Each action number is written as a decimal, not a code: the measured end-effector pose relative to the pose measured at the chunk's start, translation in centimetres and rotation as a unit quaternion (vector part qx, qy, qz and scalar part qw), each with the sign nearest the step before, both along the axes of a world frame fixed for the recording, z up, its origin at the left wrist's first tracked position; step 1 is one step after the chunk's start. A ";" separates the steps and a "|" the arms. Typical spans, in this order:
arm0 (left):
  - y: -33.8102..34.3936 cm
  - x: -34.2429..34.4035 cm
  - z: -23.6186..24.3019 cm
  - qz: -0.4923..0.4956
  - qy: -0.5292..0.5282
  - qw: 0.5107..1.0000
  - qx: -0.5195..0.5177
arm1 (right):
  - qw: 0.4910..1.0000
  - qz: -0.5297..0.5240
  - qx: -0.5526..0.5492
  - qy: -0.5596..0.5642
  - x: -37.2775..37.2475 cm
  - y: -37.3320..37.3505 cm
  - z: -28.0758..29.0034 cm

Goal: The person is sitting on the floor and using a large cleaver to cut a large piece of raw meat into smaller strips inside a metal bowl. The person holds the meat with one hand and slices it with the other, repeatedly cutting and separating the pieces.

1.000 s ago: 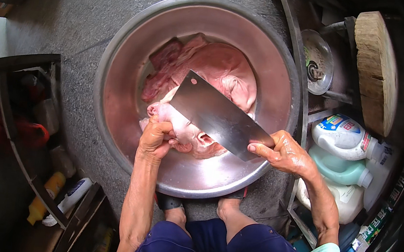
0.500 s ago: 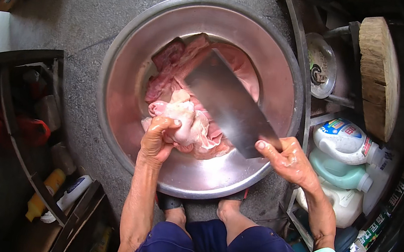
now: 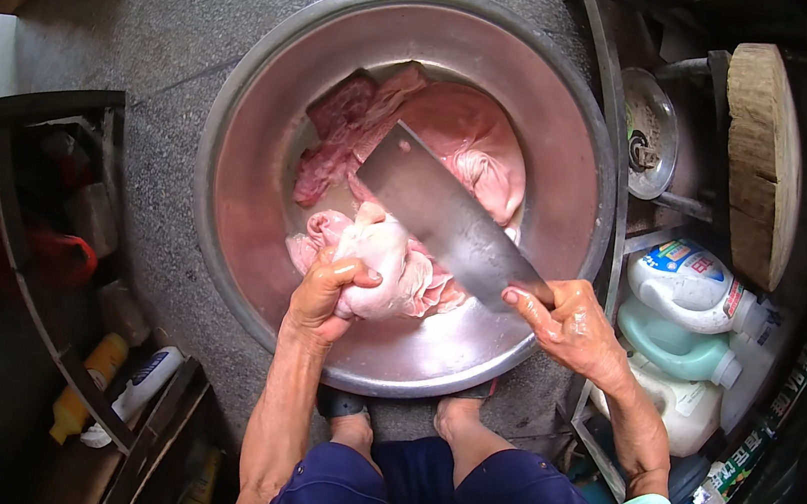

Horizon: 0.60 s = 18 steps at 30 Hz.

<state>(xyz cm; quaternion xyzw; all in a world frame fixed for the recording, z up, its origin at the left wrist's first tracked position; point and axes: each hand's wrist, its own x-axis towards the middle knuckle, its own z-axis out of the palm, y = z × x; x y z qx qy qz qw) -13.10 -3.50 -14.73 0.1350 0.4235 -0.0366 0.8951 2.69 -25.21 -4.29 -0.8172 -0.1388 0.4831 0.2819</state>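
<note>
A wide metal basin (image 3: 258, 164) stands on the floor before me, with pink raw meat inside. My left hand (image 3: 323, 295) grips a pale, fleshy piece of offal (image 3: 377, 261) near the basin's front left, thumb on top. In my right hand (image 3: 577, 332), at the right front rim, is the handle of a broad cleaver (image 3: 452, 223). Its dark blade slants over the middle of the basin, its far end close to the offal. Behind it lie a smooth pink piece of meat (image 3: 470, 124) and a darker red strip (image 3: 340, 108). The blade covers part of the meat.
A wooden chopping block (image 3: 762, 160) leans at the right rack, above several plastic jugs (image 3: 687, 282). A clear glass lid (image 3: 650, 131) is on that rack. A low shelf at left holds a yellow bottle (image 3: 92, 385) and a white bottle (image 3: 145, 384).
The cleaver blade has shifted down and left, closer to the offal. My left hand has moved slightly right and down with the offal, whose pale bulge has turned.
</note>
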 end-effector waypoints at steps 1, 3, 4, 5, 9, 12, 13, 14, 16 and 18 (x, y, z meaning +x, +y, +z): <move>0.2 0.0 0.4 -0.002 -0.001 1.000 0.002 | 1.000 -0.010 -0.004 -0.018 -0.1 0.2 0.2; 0.6 -0.1 0.9 -0.003 -0.004 1.000 0.006 | 0.999 -0.016 0.001 0.038 0.3 0.7 1.3; 0.6 -0.6 0.4 0.007 -0.003 1.000 0.002 | 0.998 -0.019 0.004 0.065 0.4 0.9 1.6; 0.6 -1.4 -0.6 0.017 -0.002 1.000 -0.002 | 0.997 -0.015 0.055 0.054 -0.3 1.1 1.8; 0.9 -2.0 0.2 -0.004 -0.017 1.000 0.005 | 0.996 0.039 0.012 0.080 -0.6 1.9 0.7; 0.8 -2.3 0.5 0.004 -0.022 1.000 0.002 | 0.996 0.008 0.006 0.093 0.0 0.0 -0.7; 0.7 -2.2 0.7 0.008 -0.024 1.000 0.002 | 0.996 0.013 -0.008 0.088 0.0 0.0 -0.5; 0.7 -2.1 0.9 0.012 -0.026 1.000 0.001 | 0.996 0.017 -0.022 0.082 -0.1 0.0 -0.4; 0.5 -2.0 0.9 0.015 -0.023 0.999 -0.016 | 0.999 0.000 -0.006 0.032 -0.6 -0.5 -0.8; 0.4 -1.9 1.0 0.025 -0.033 0.999 -0.026 | 0.999 -0.029 -0.019 -0.009 -0.8 -0.8 -0.9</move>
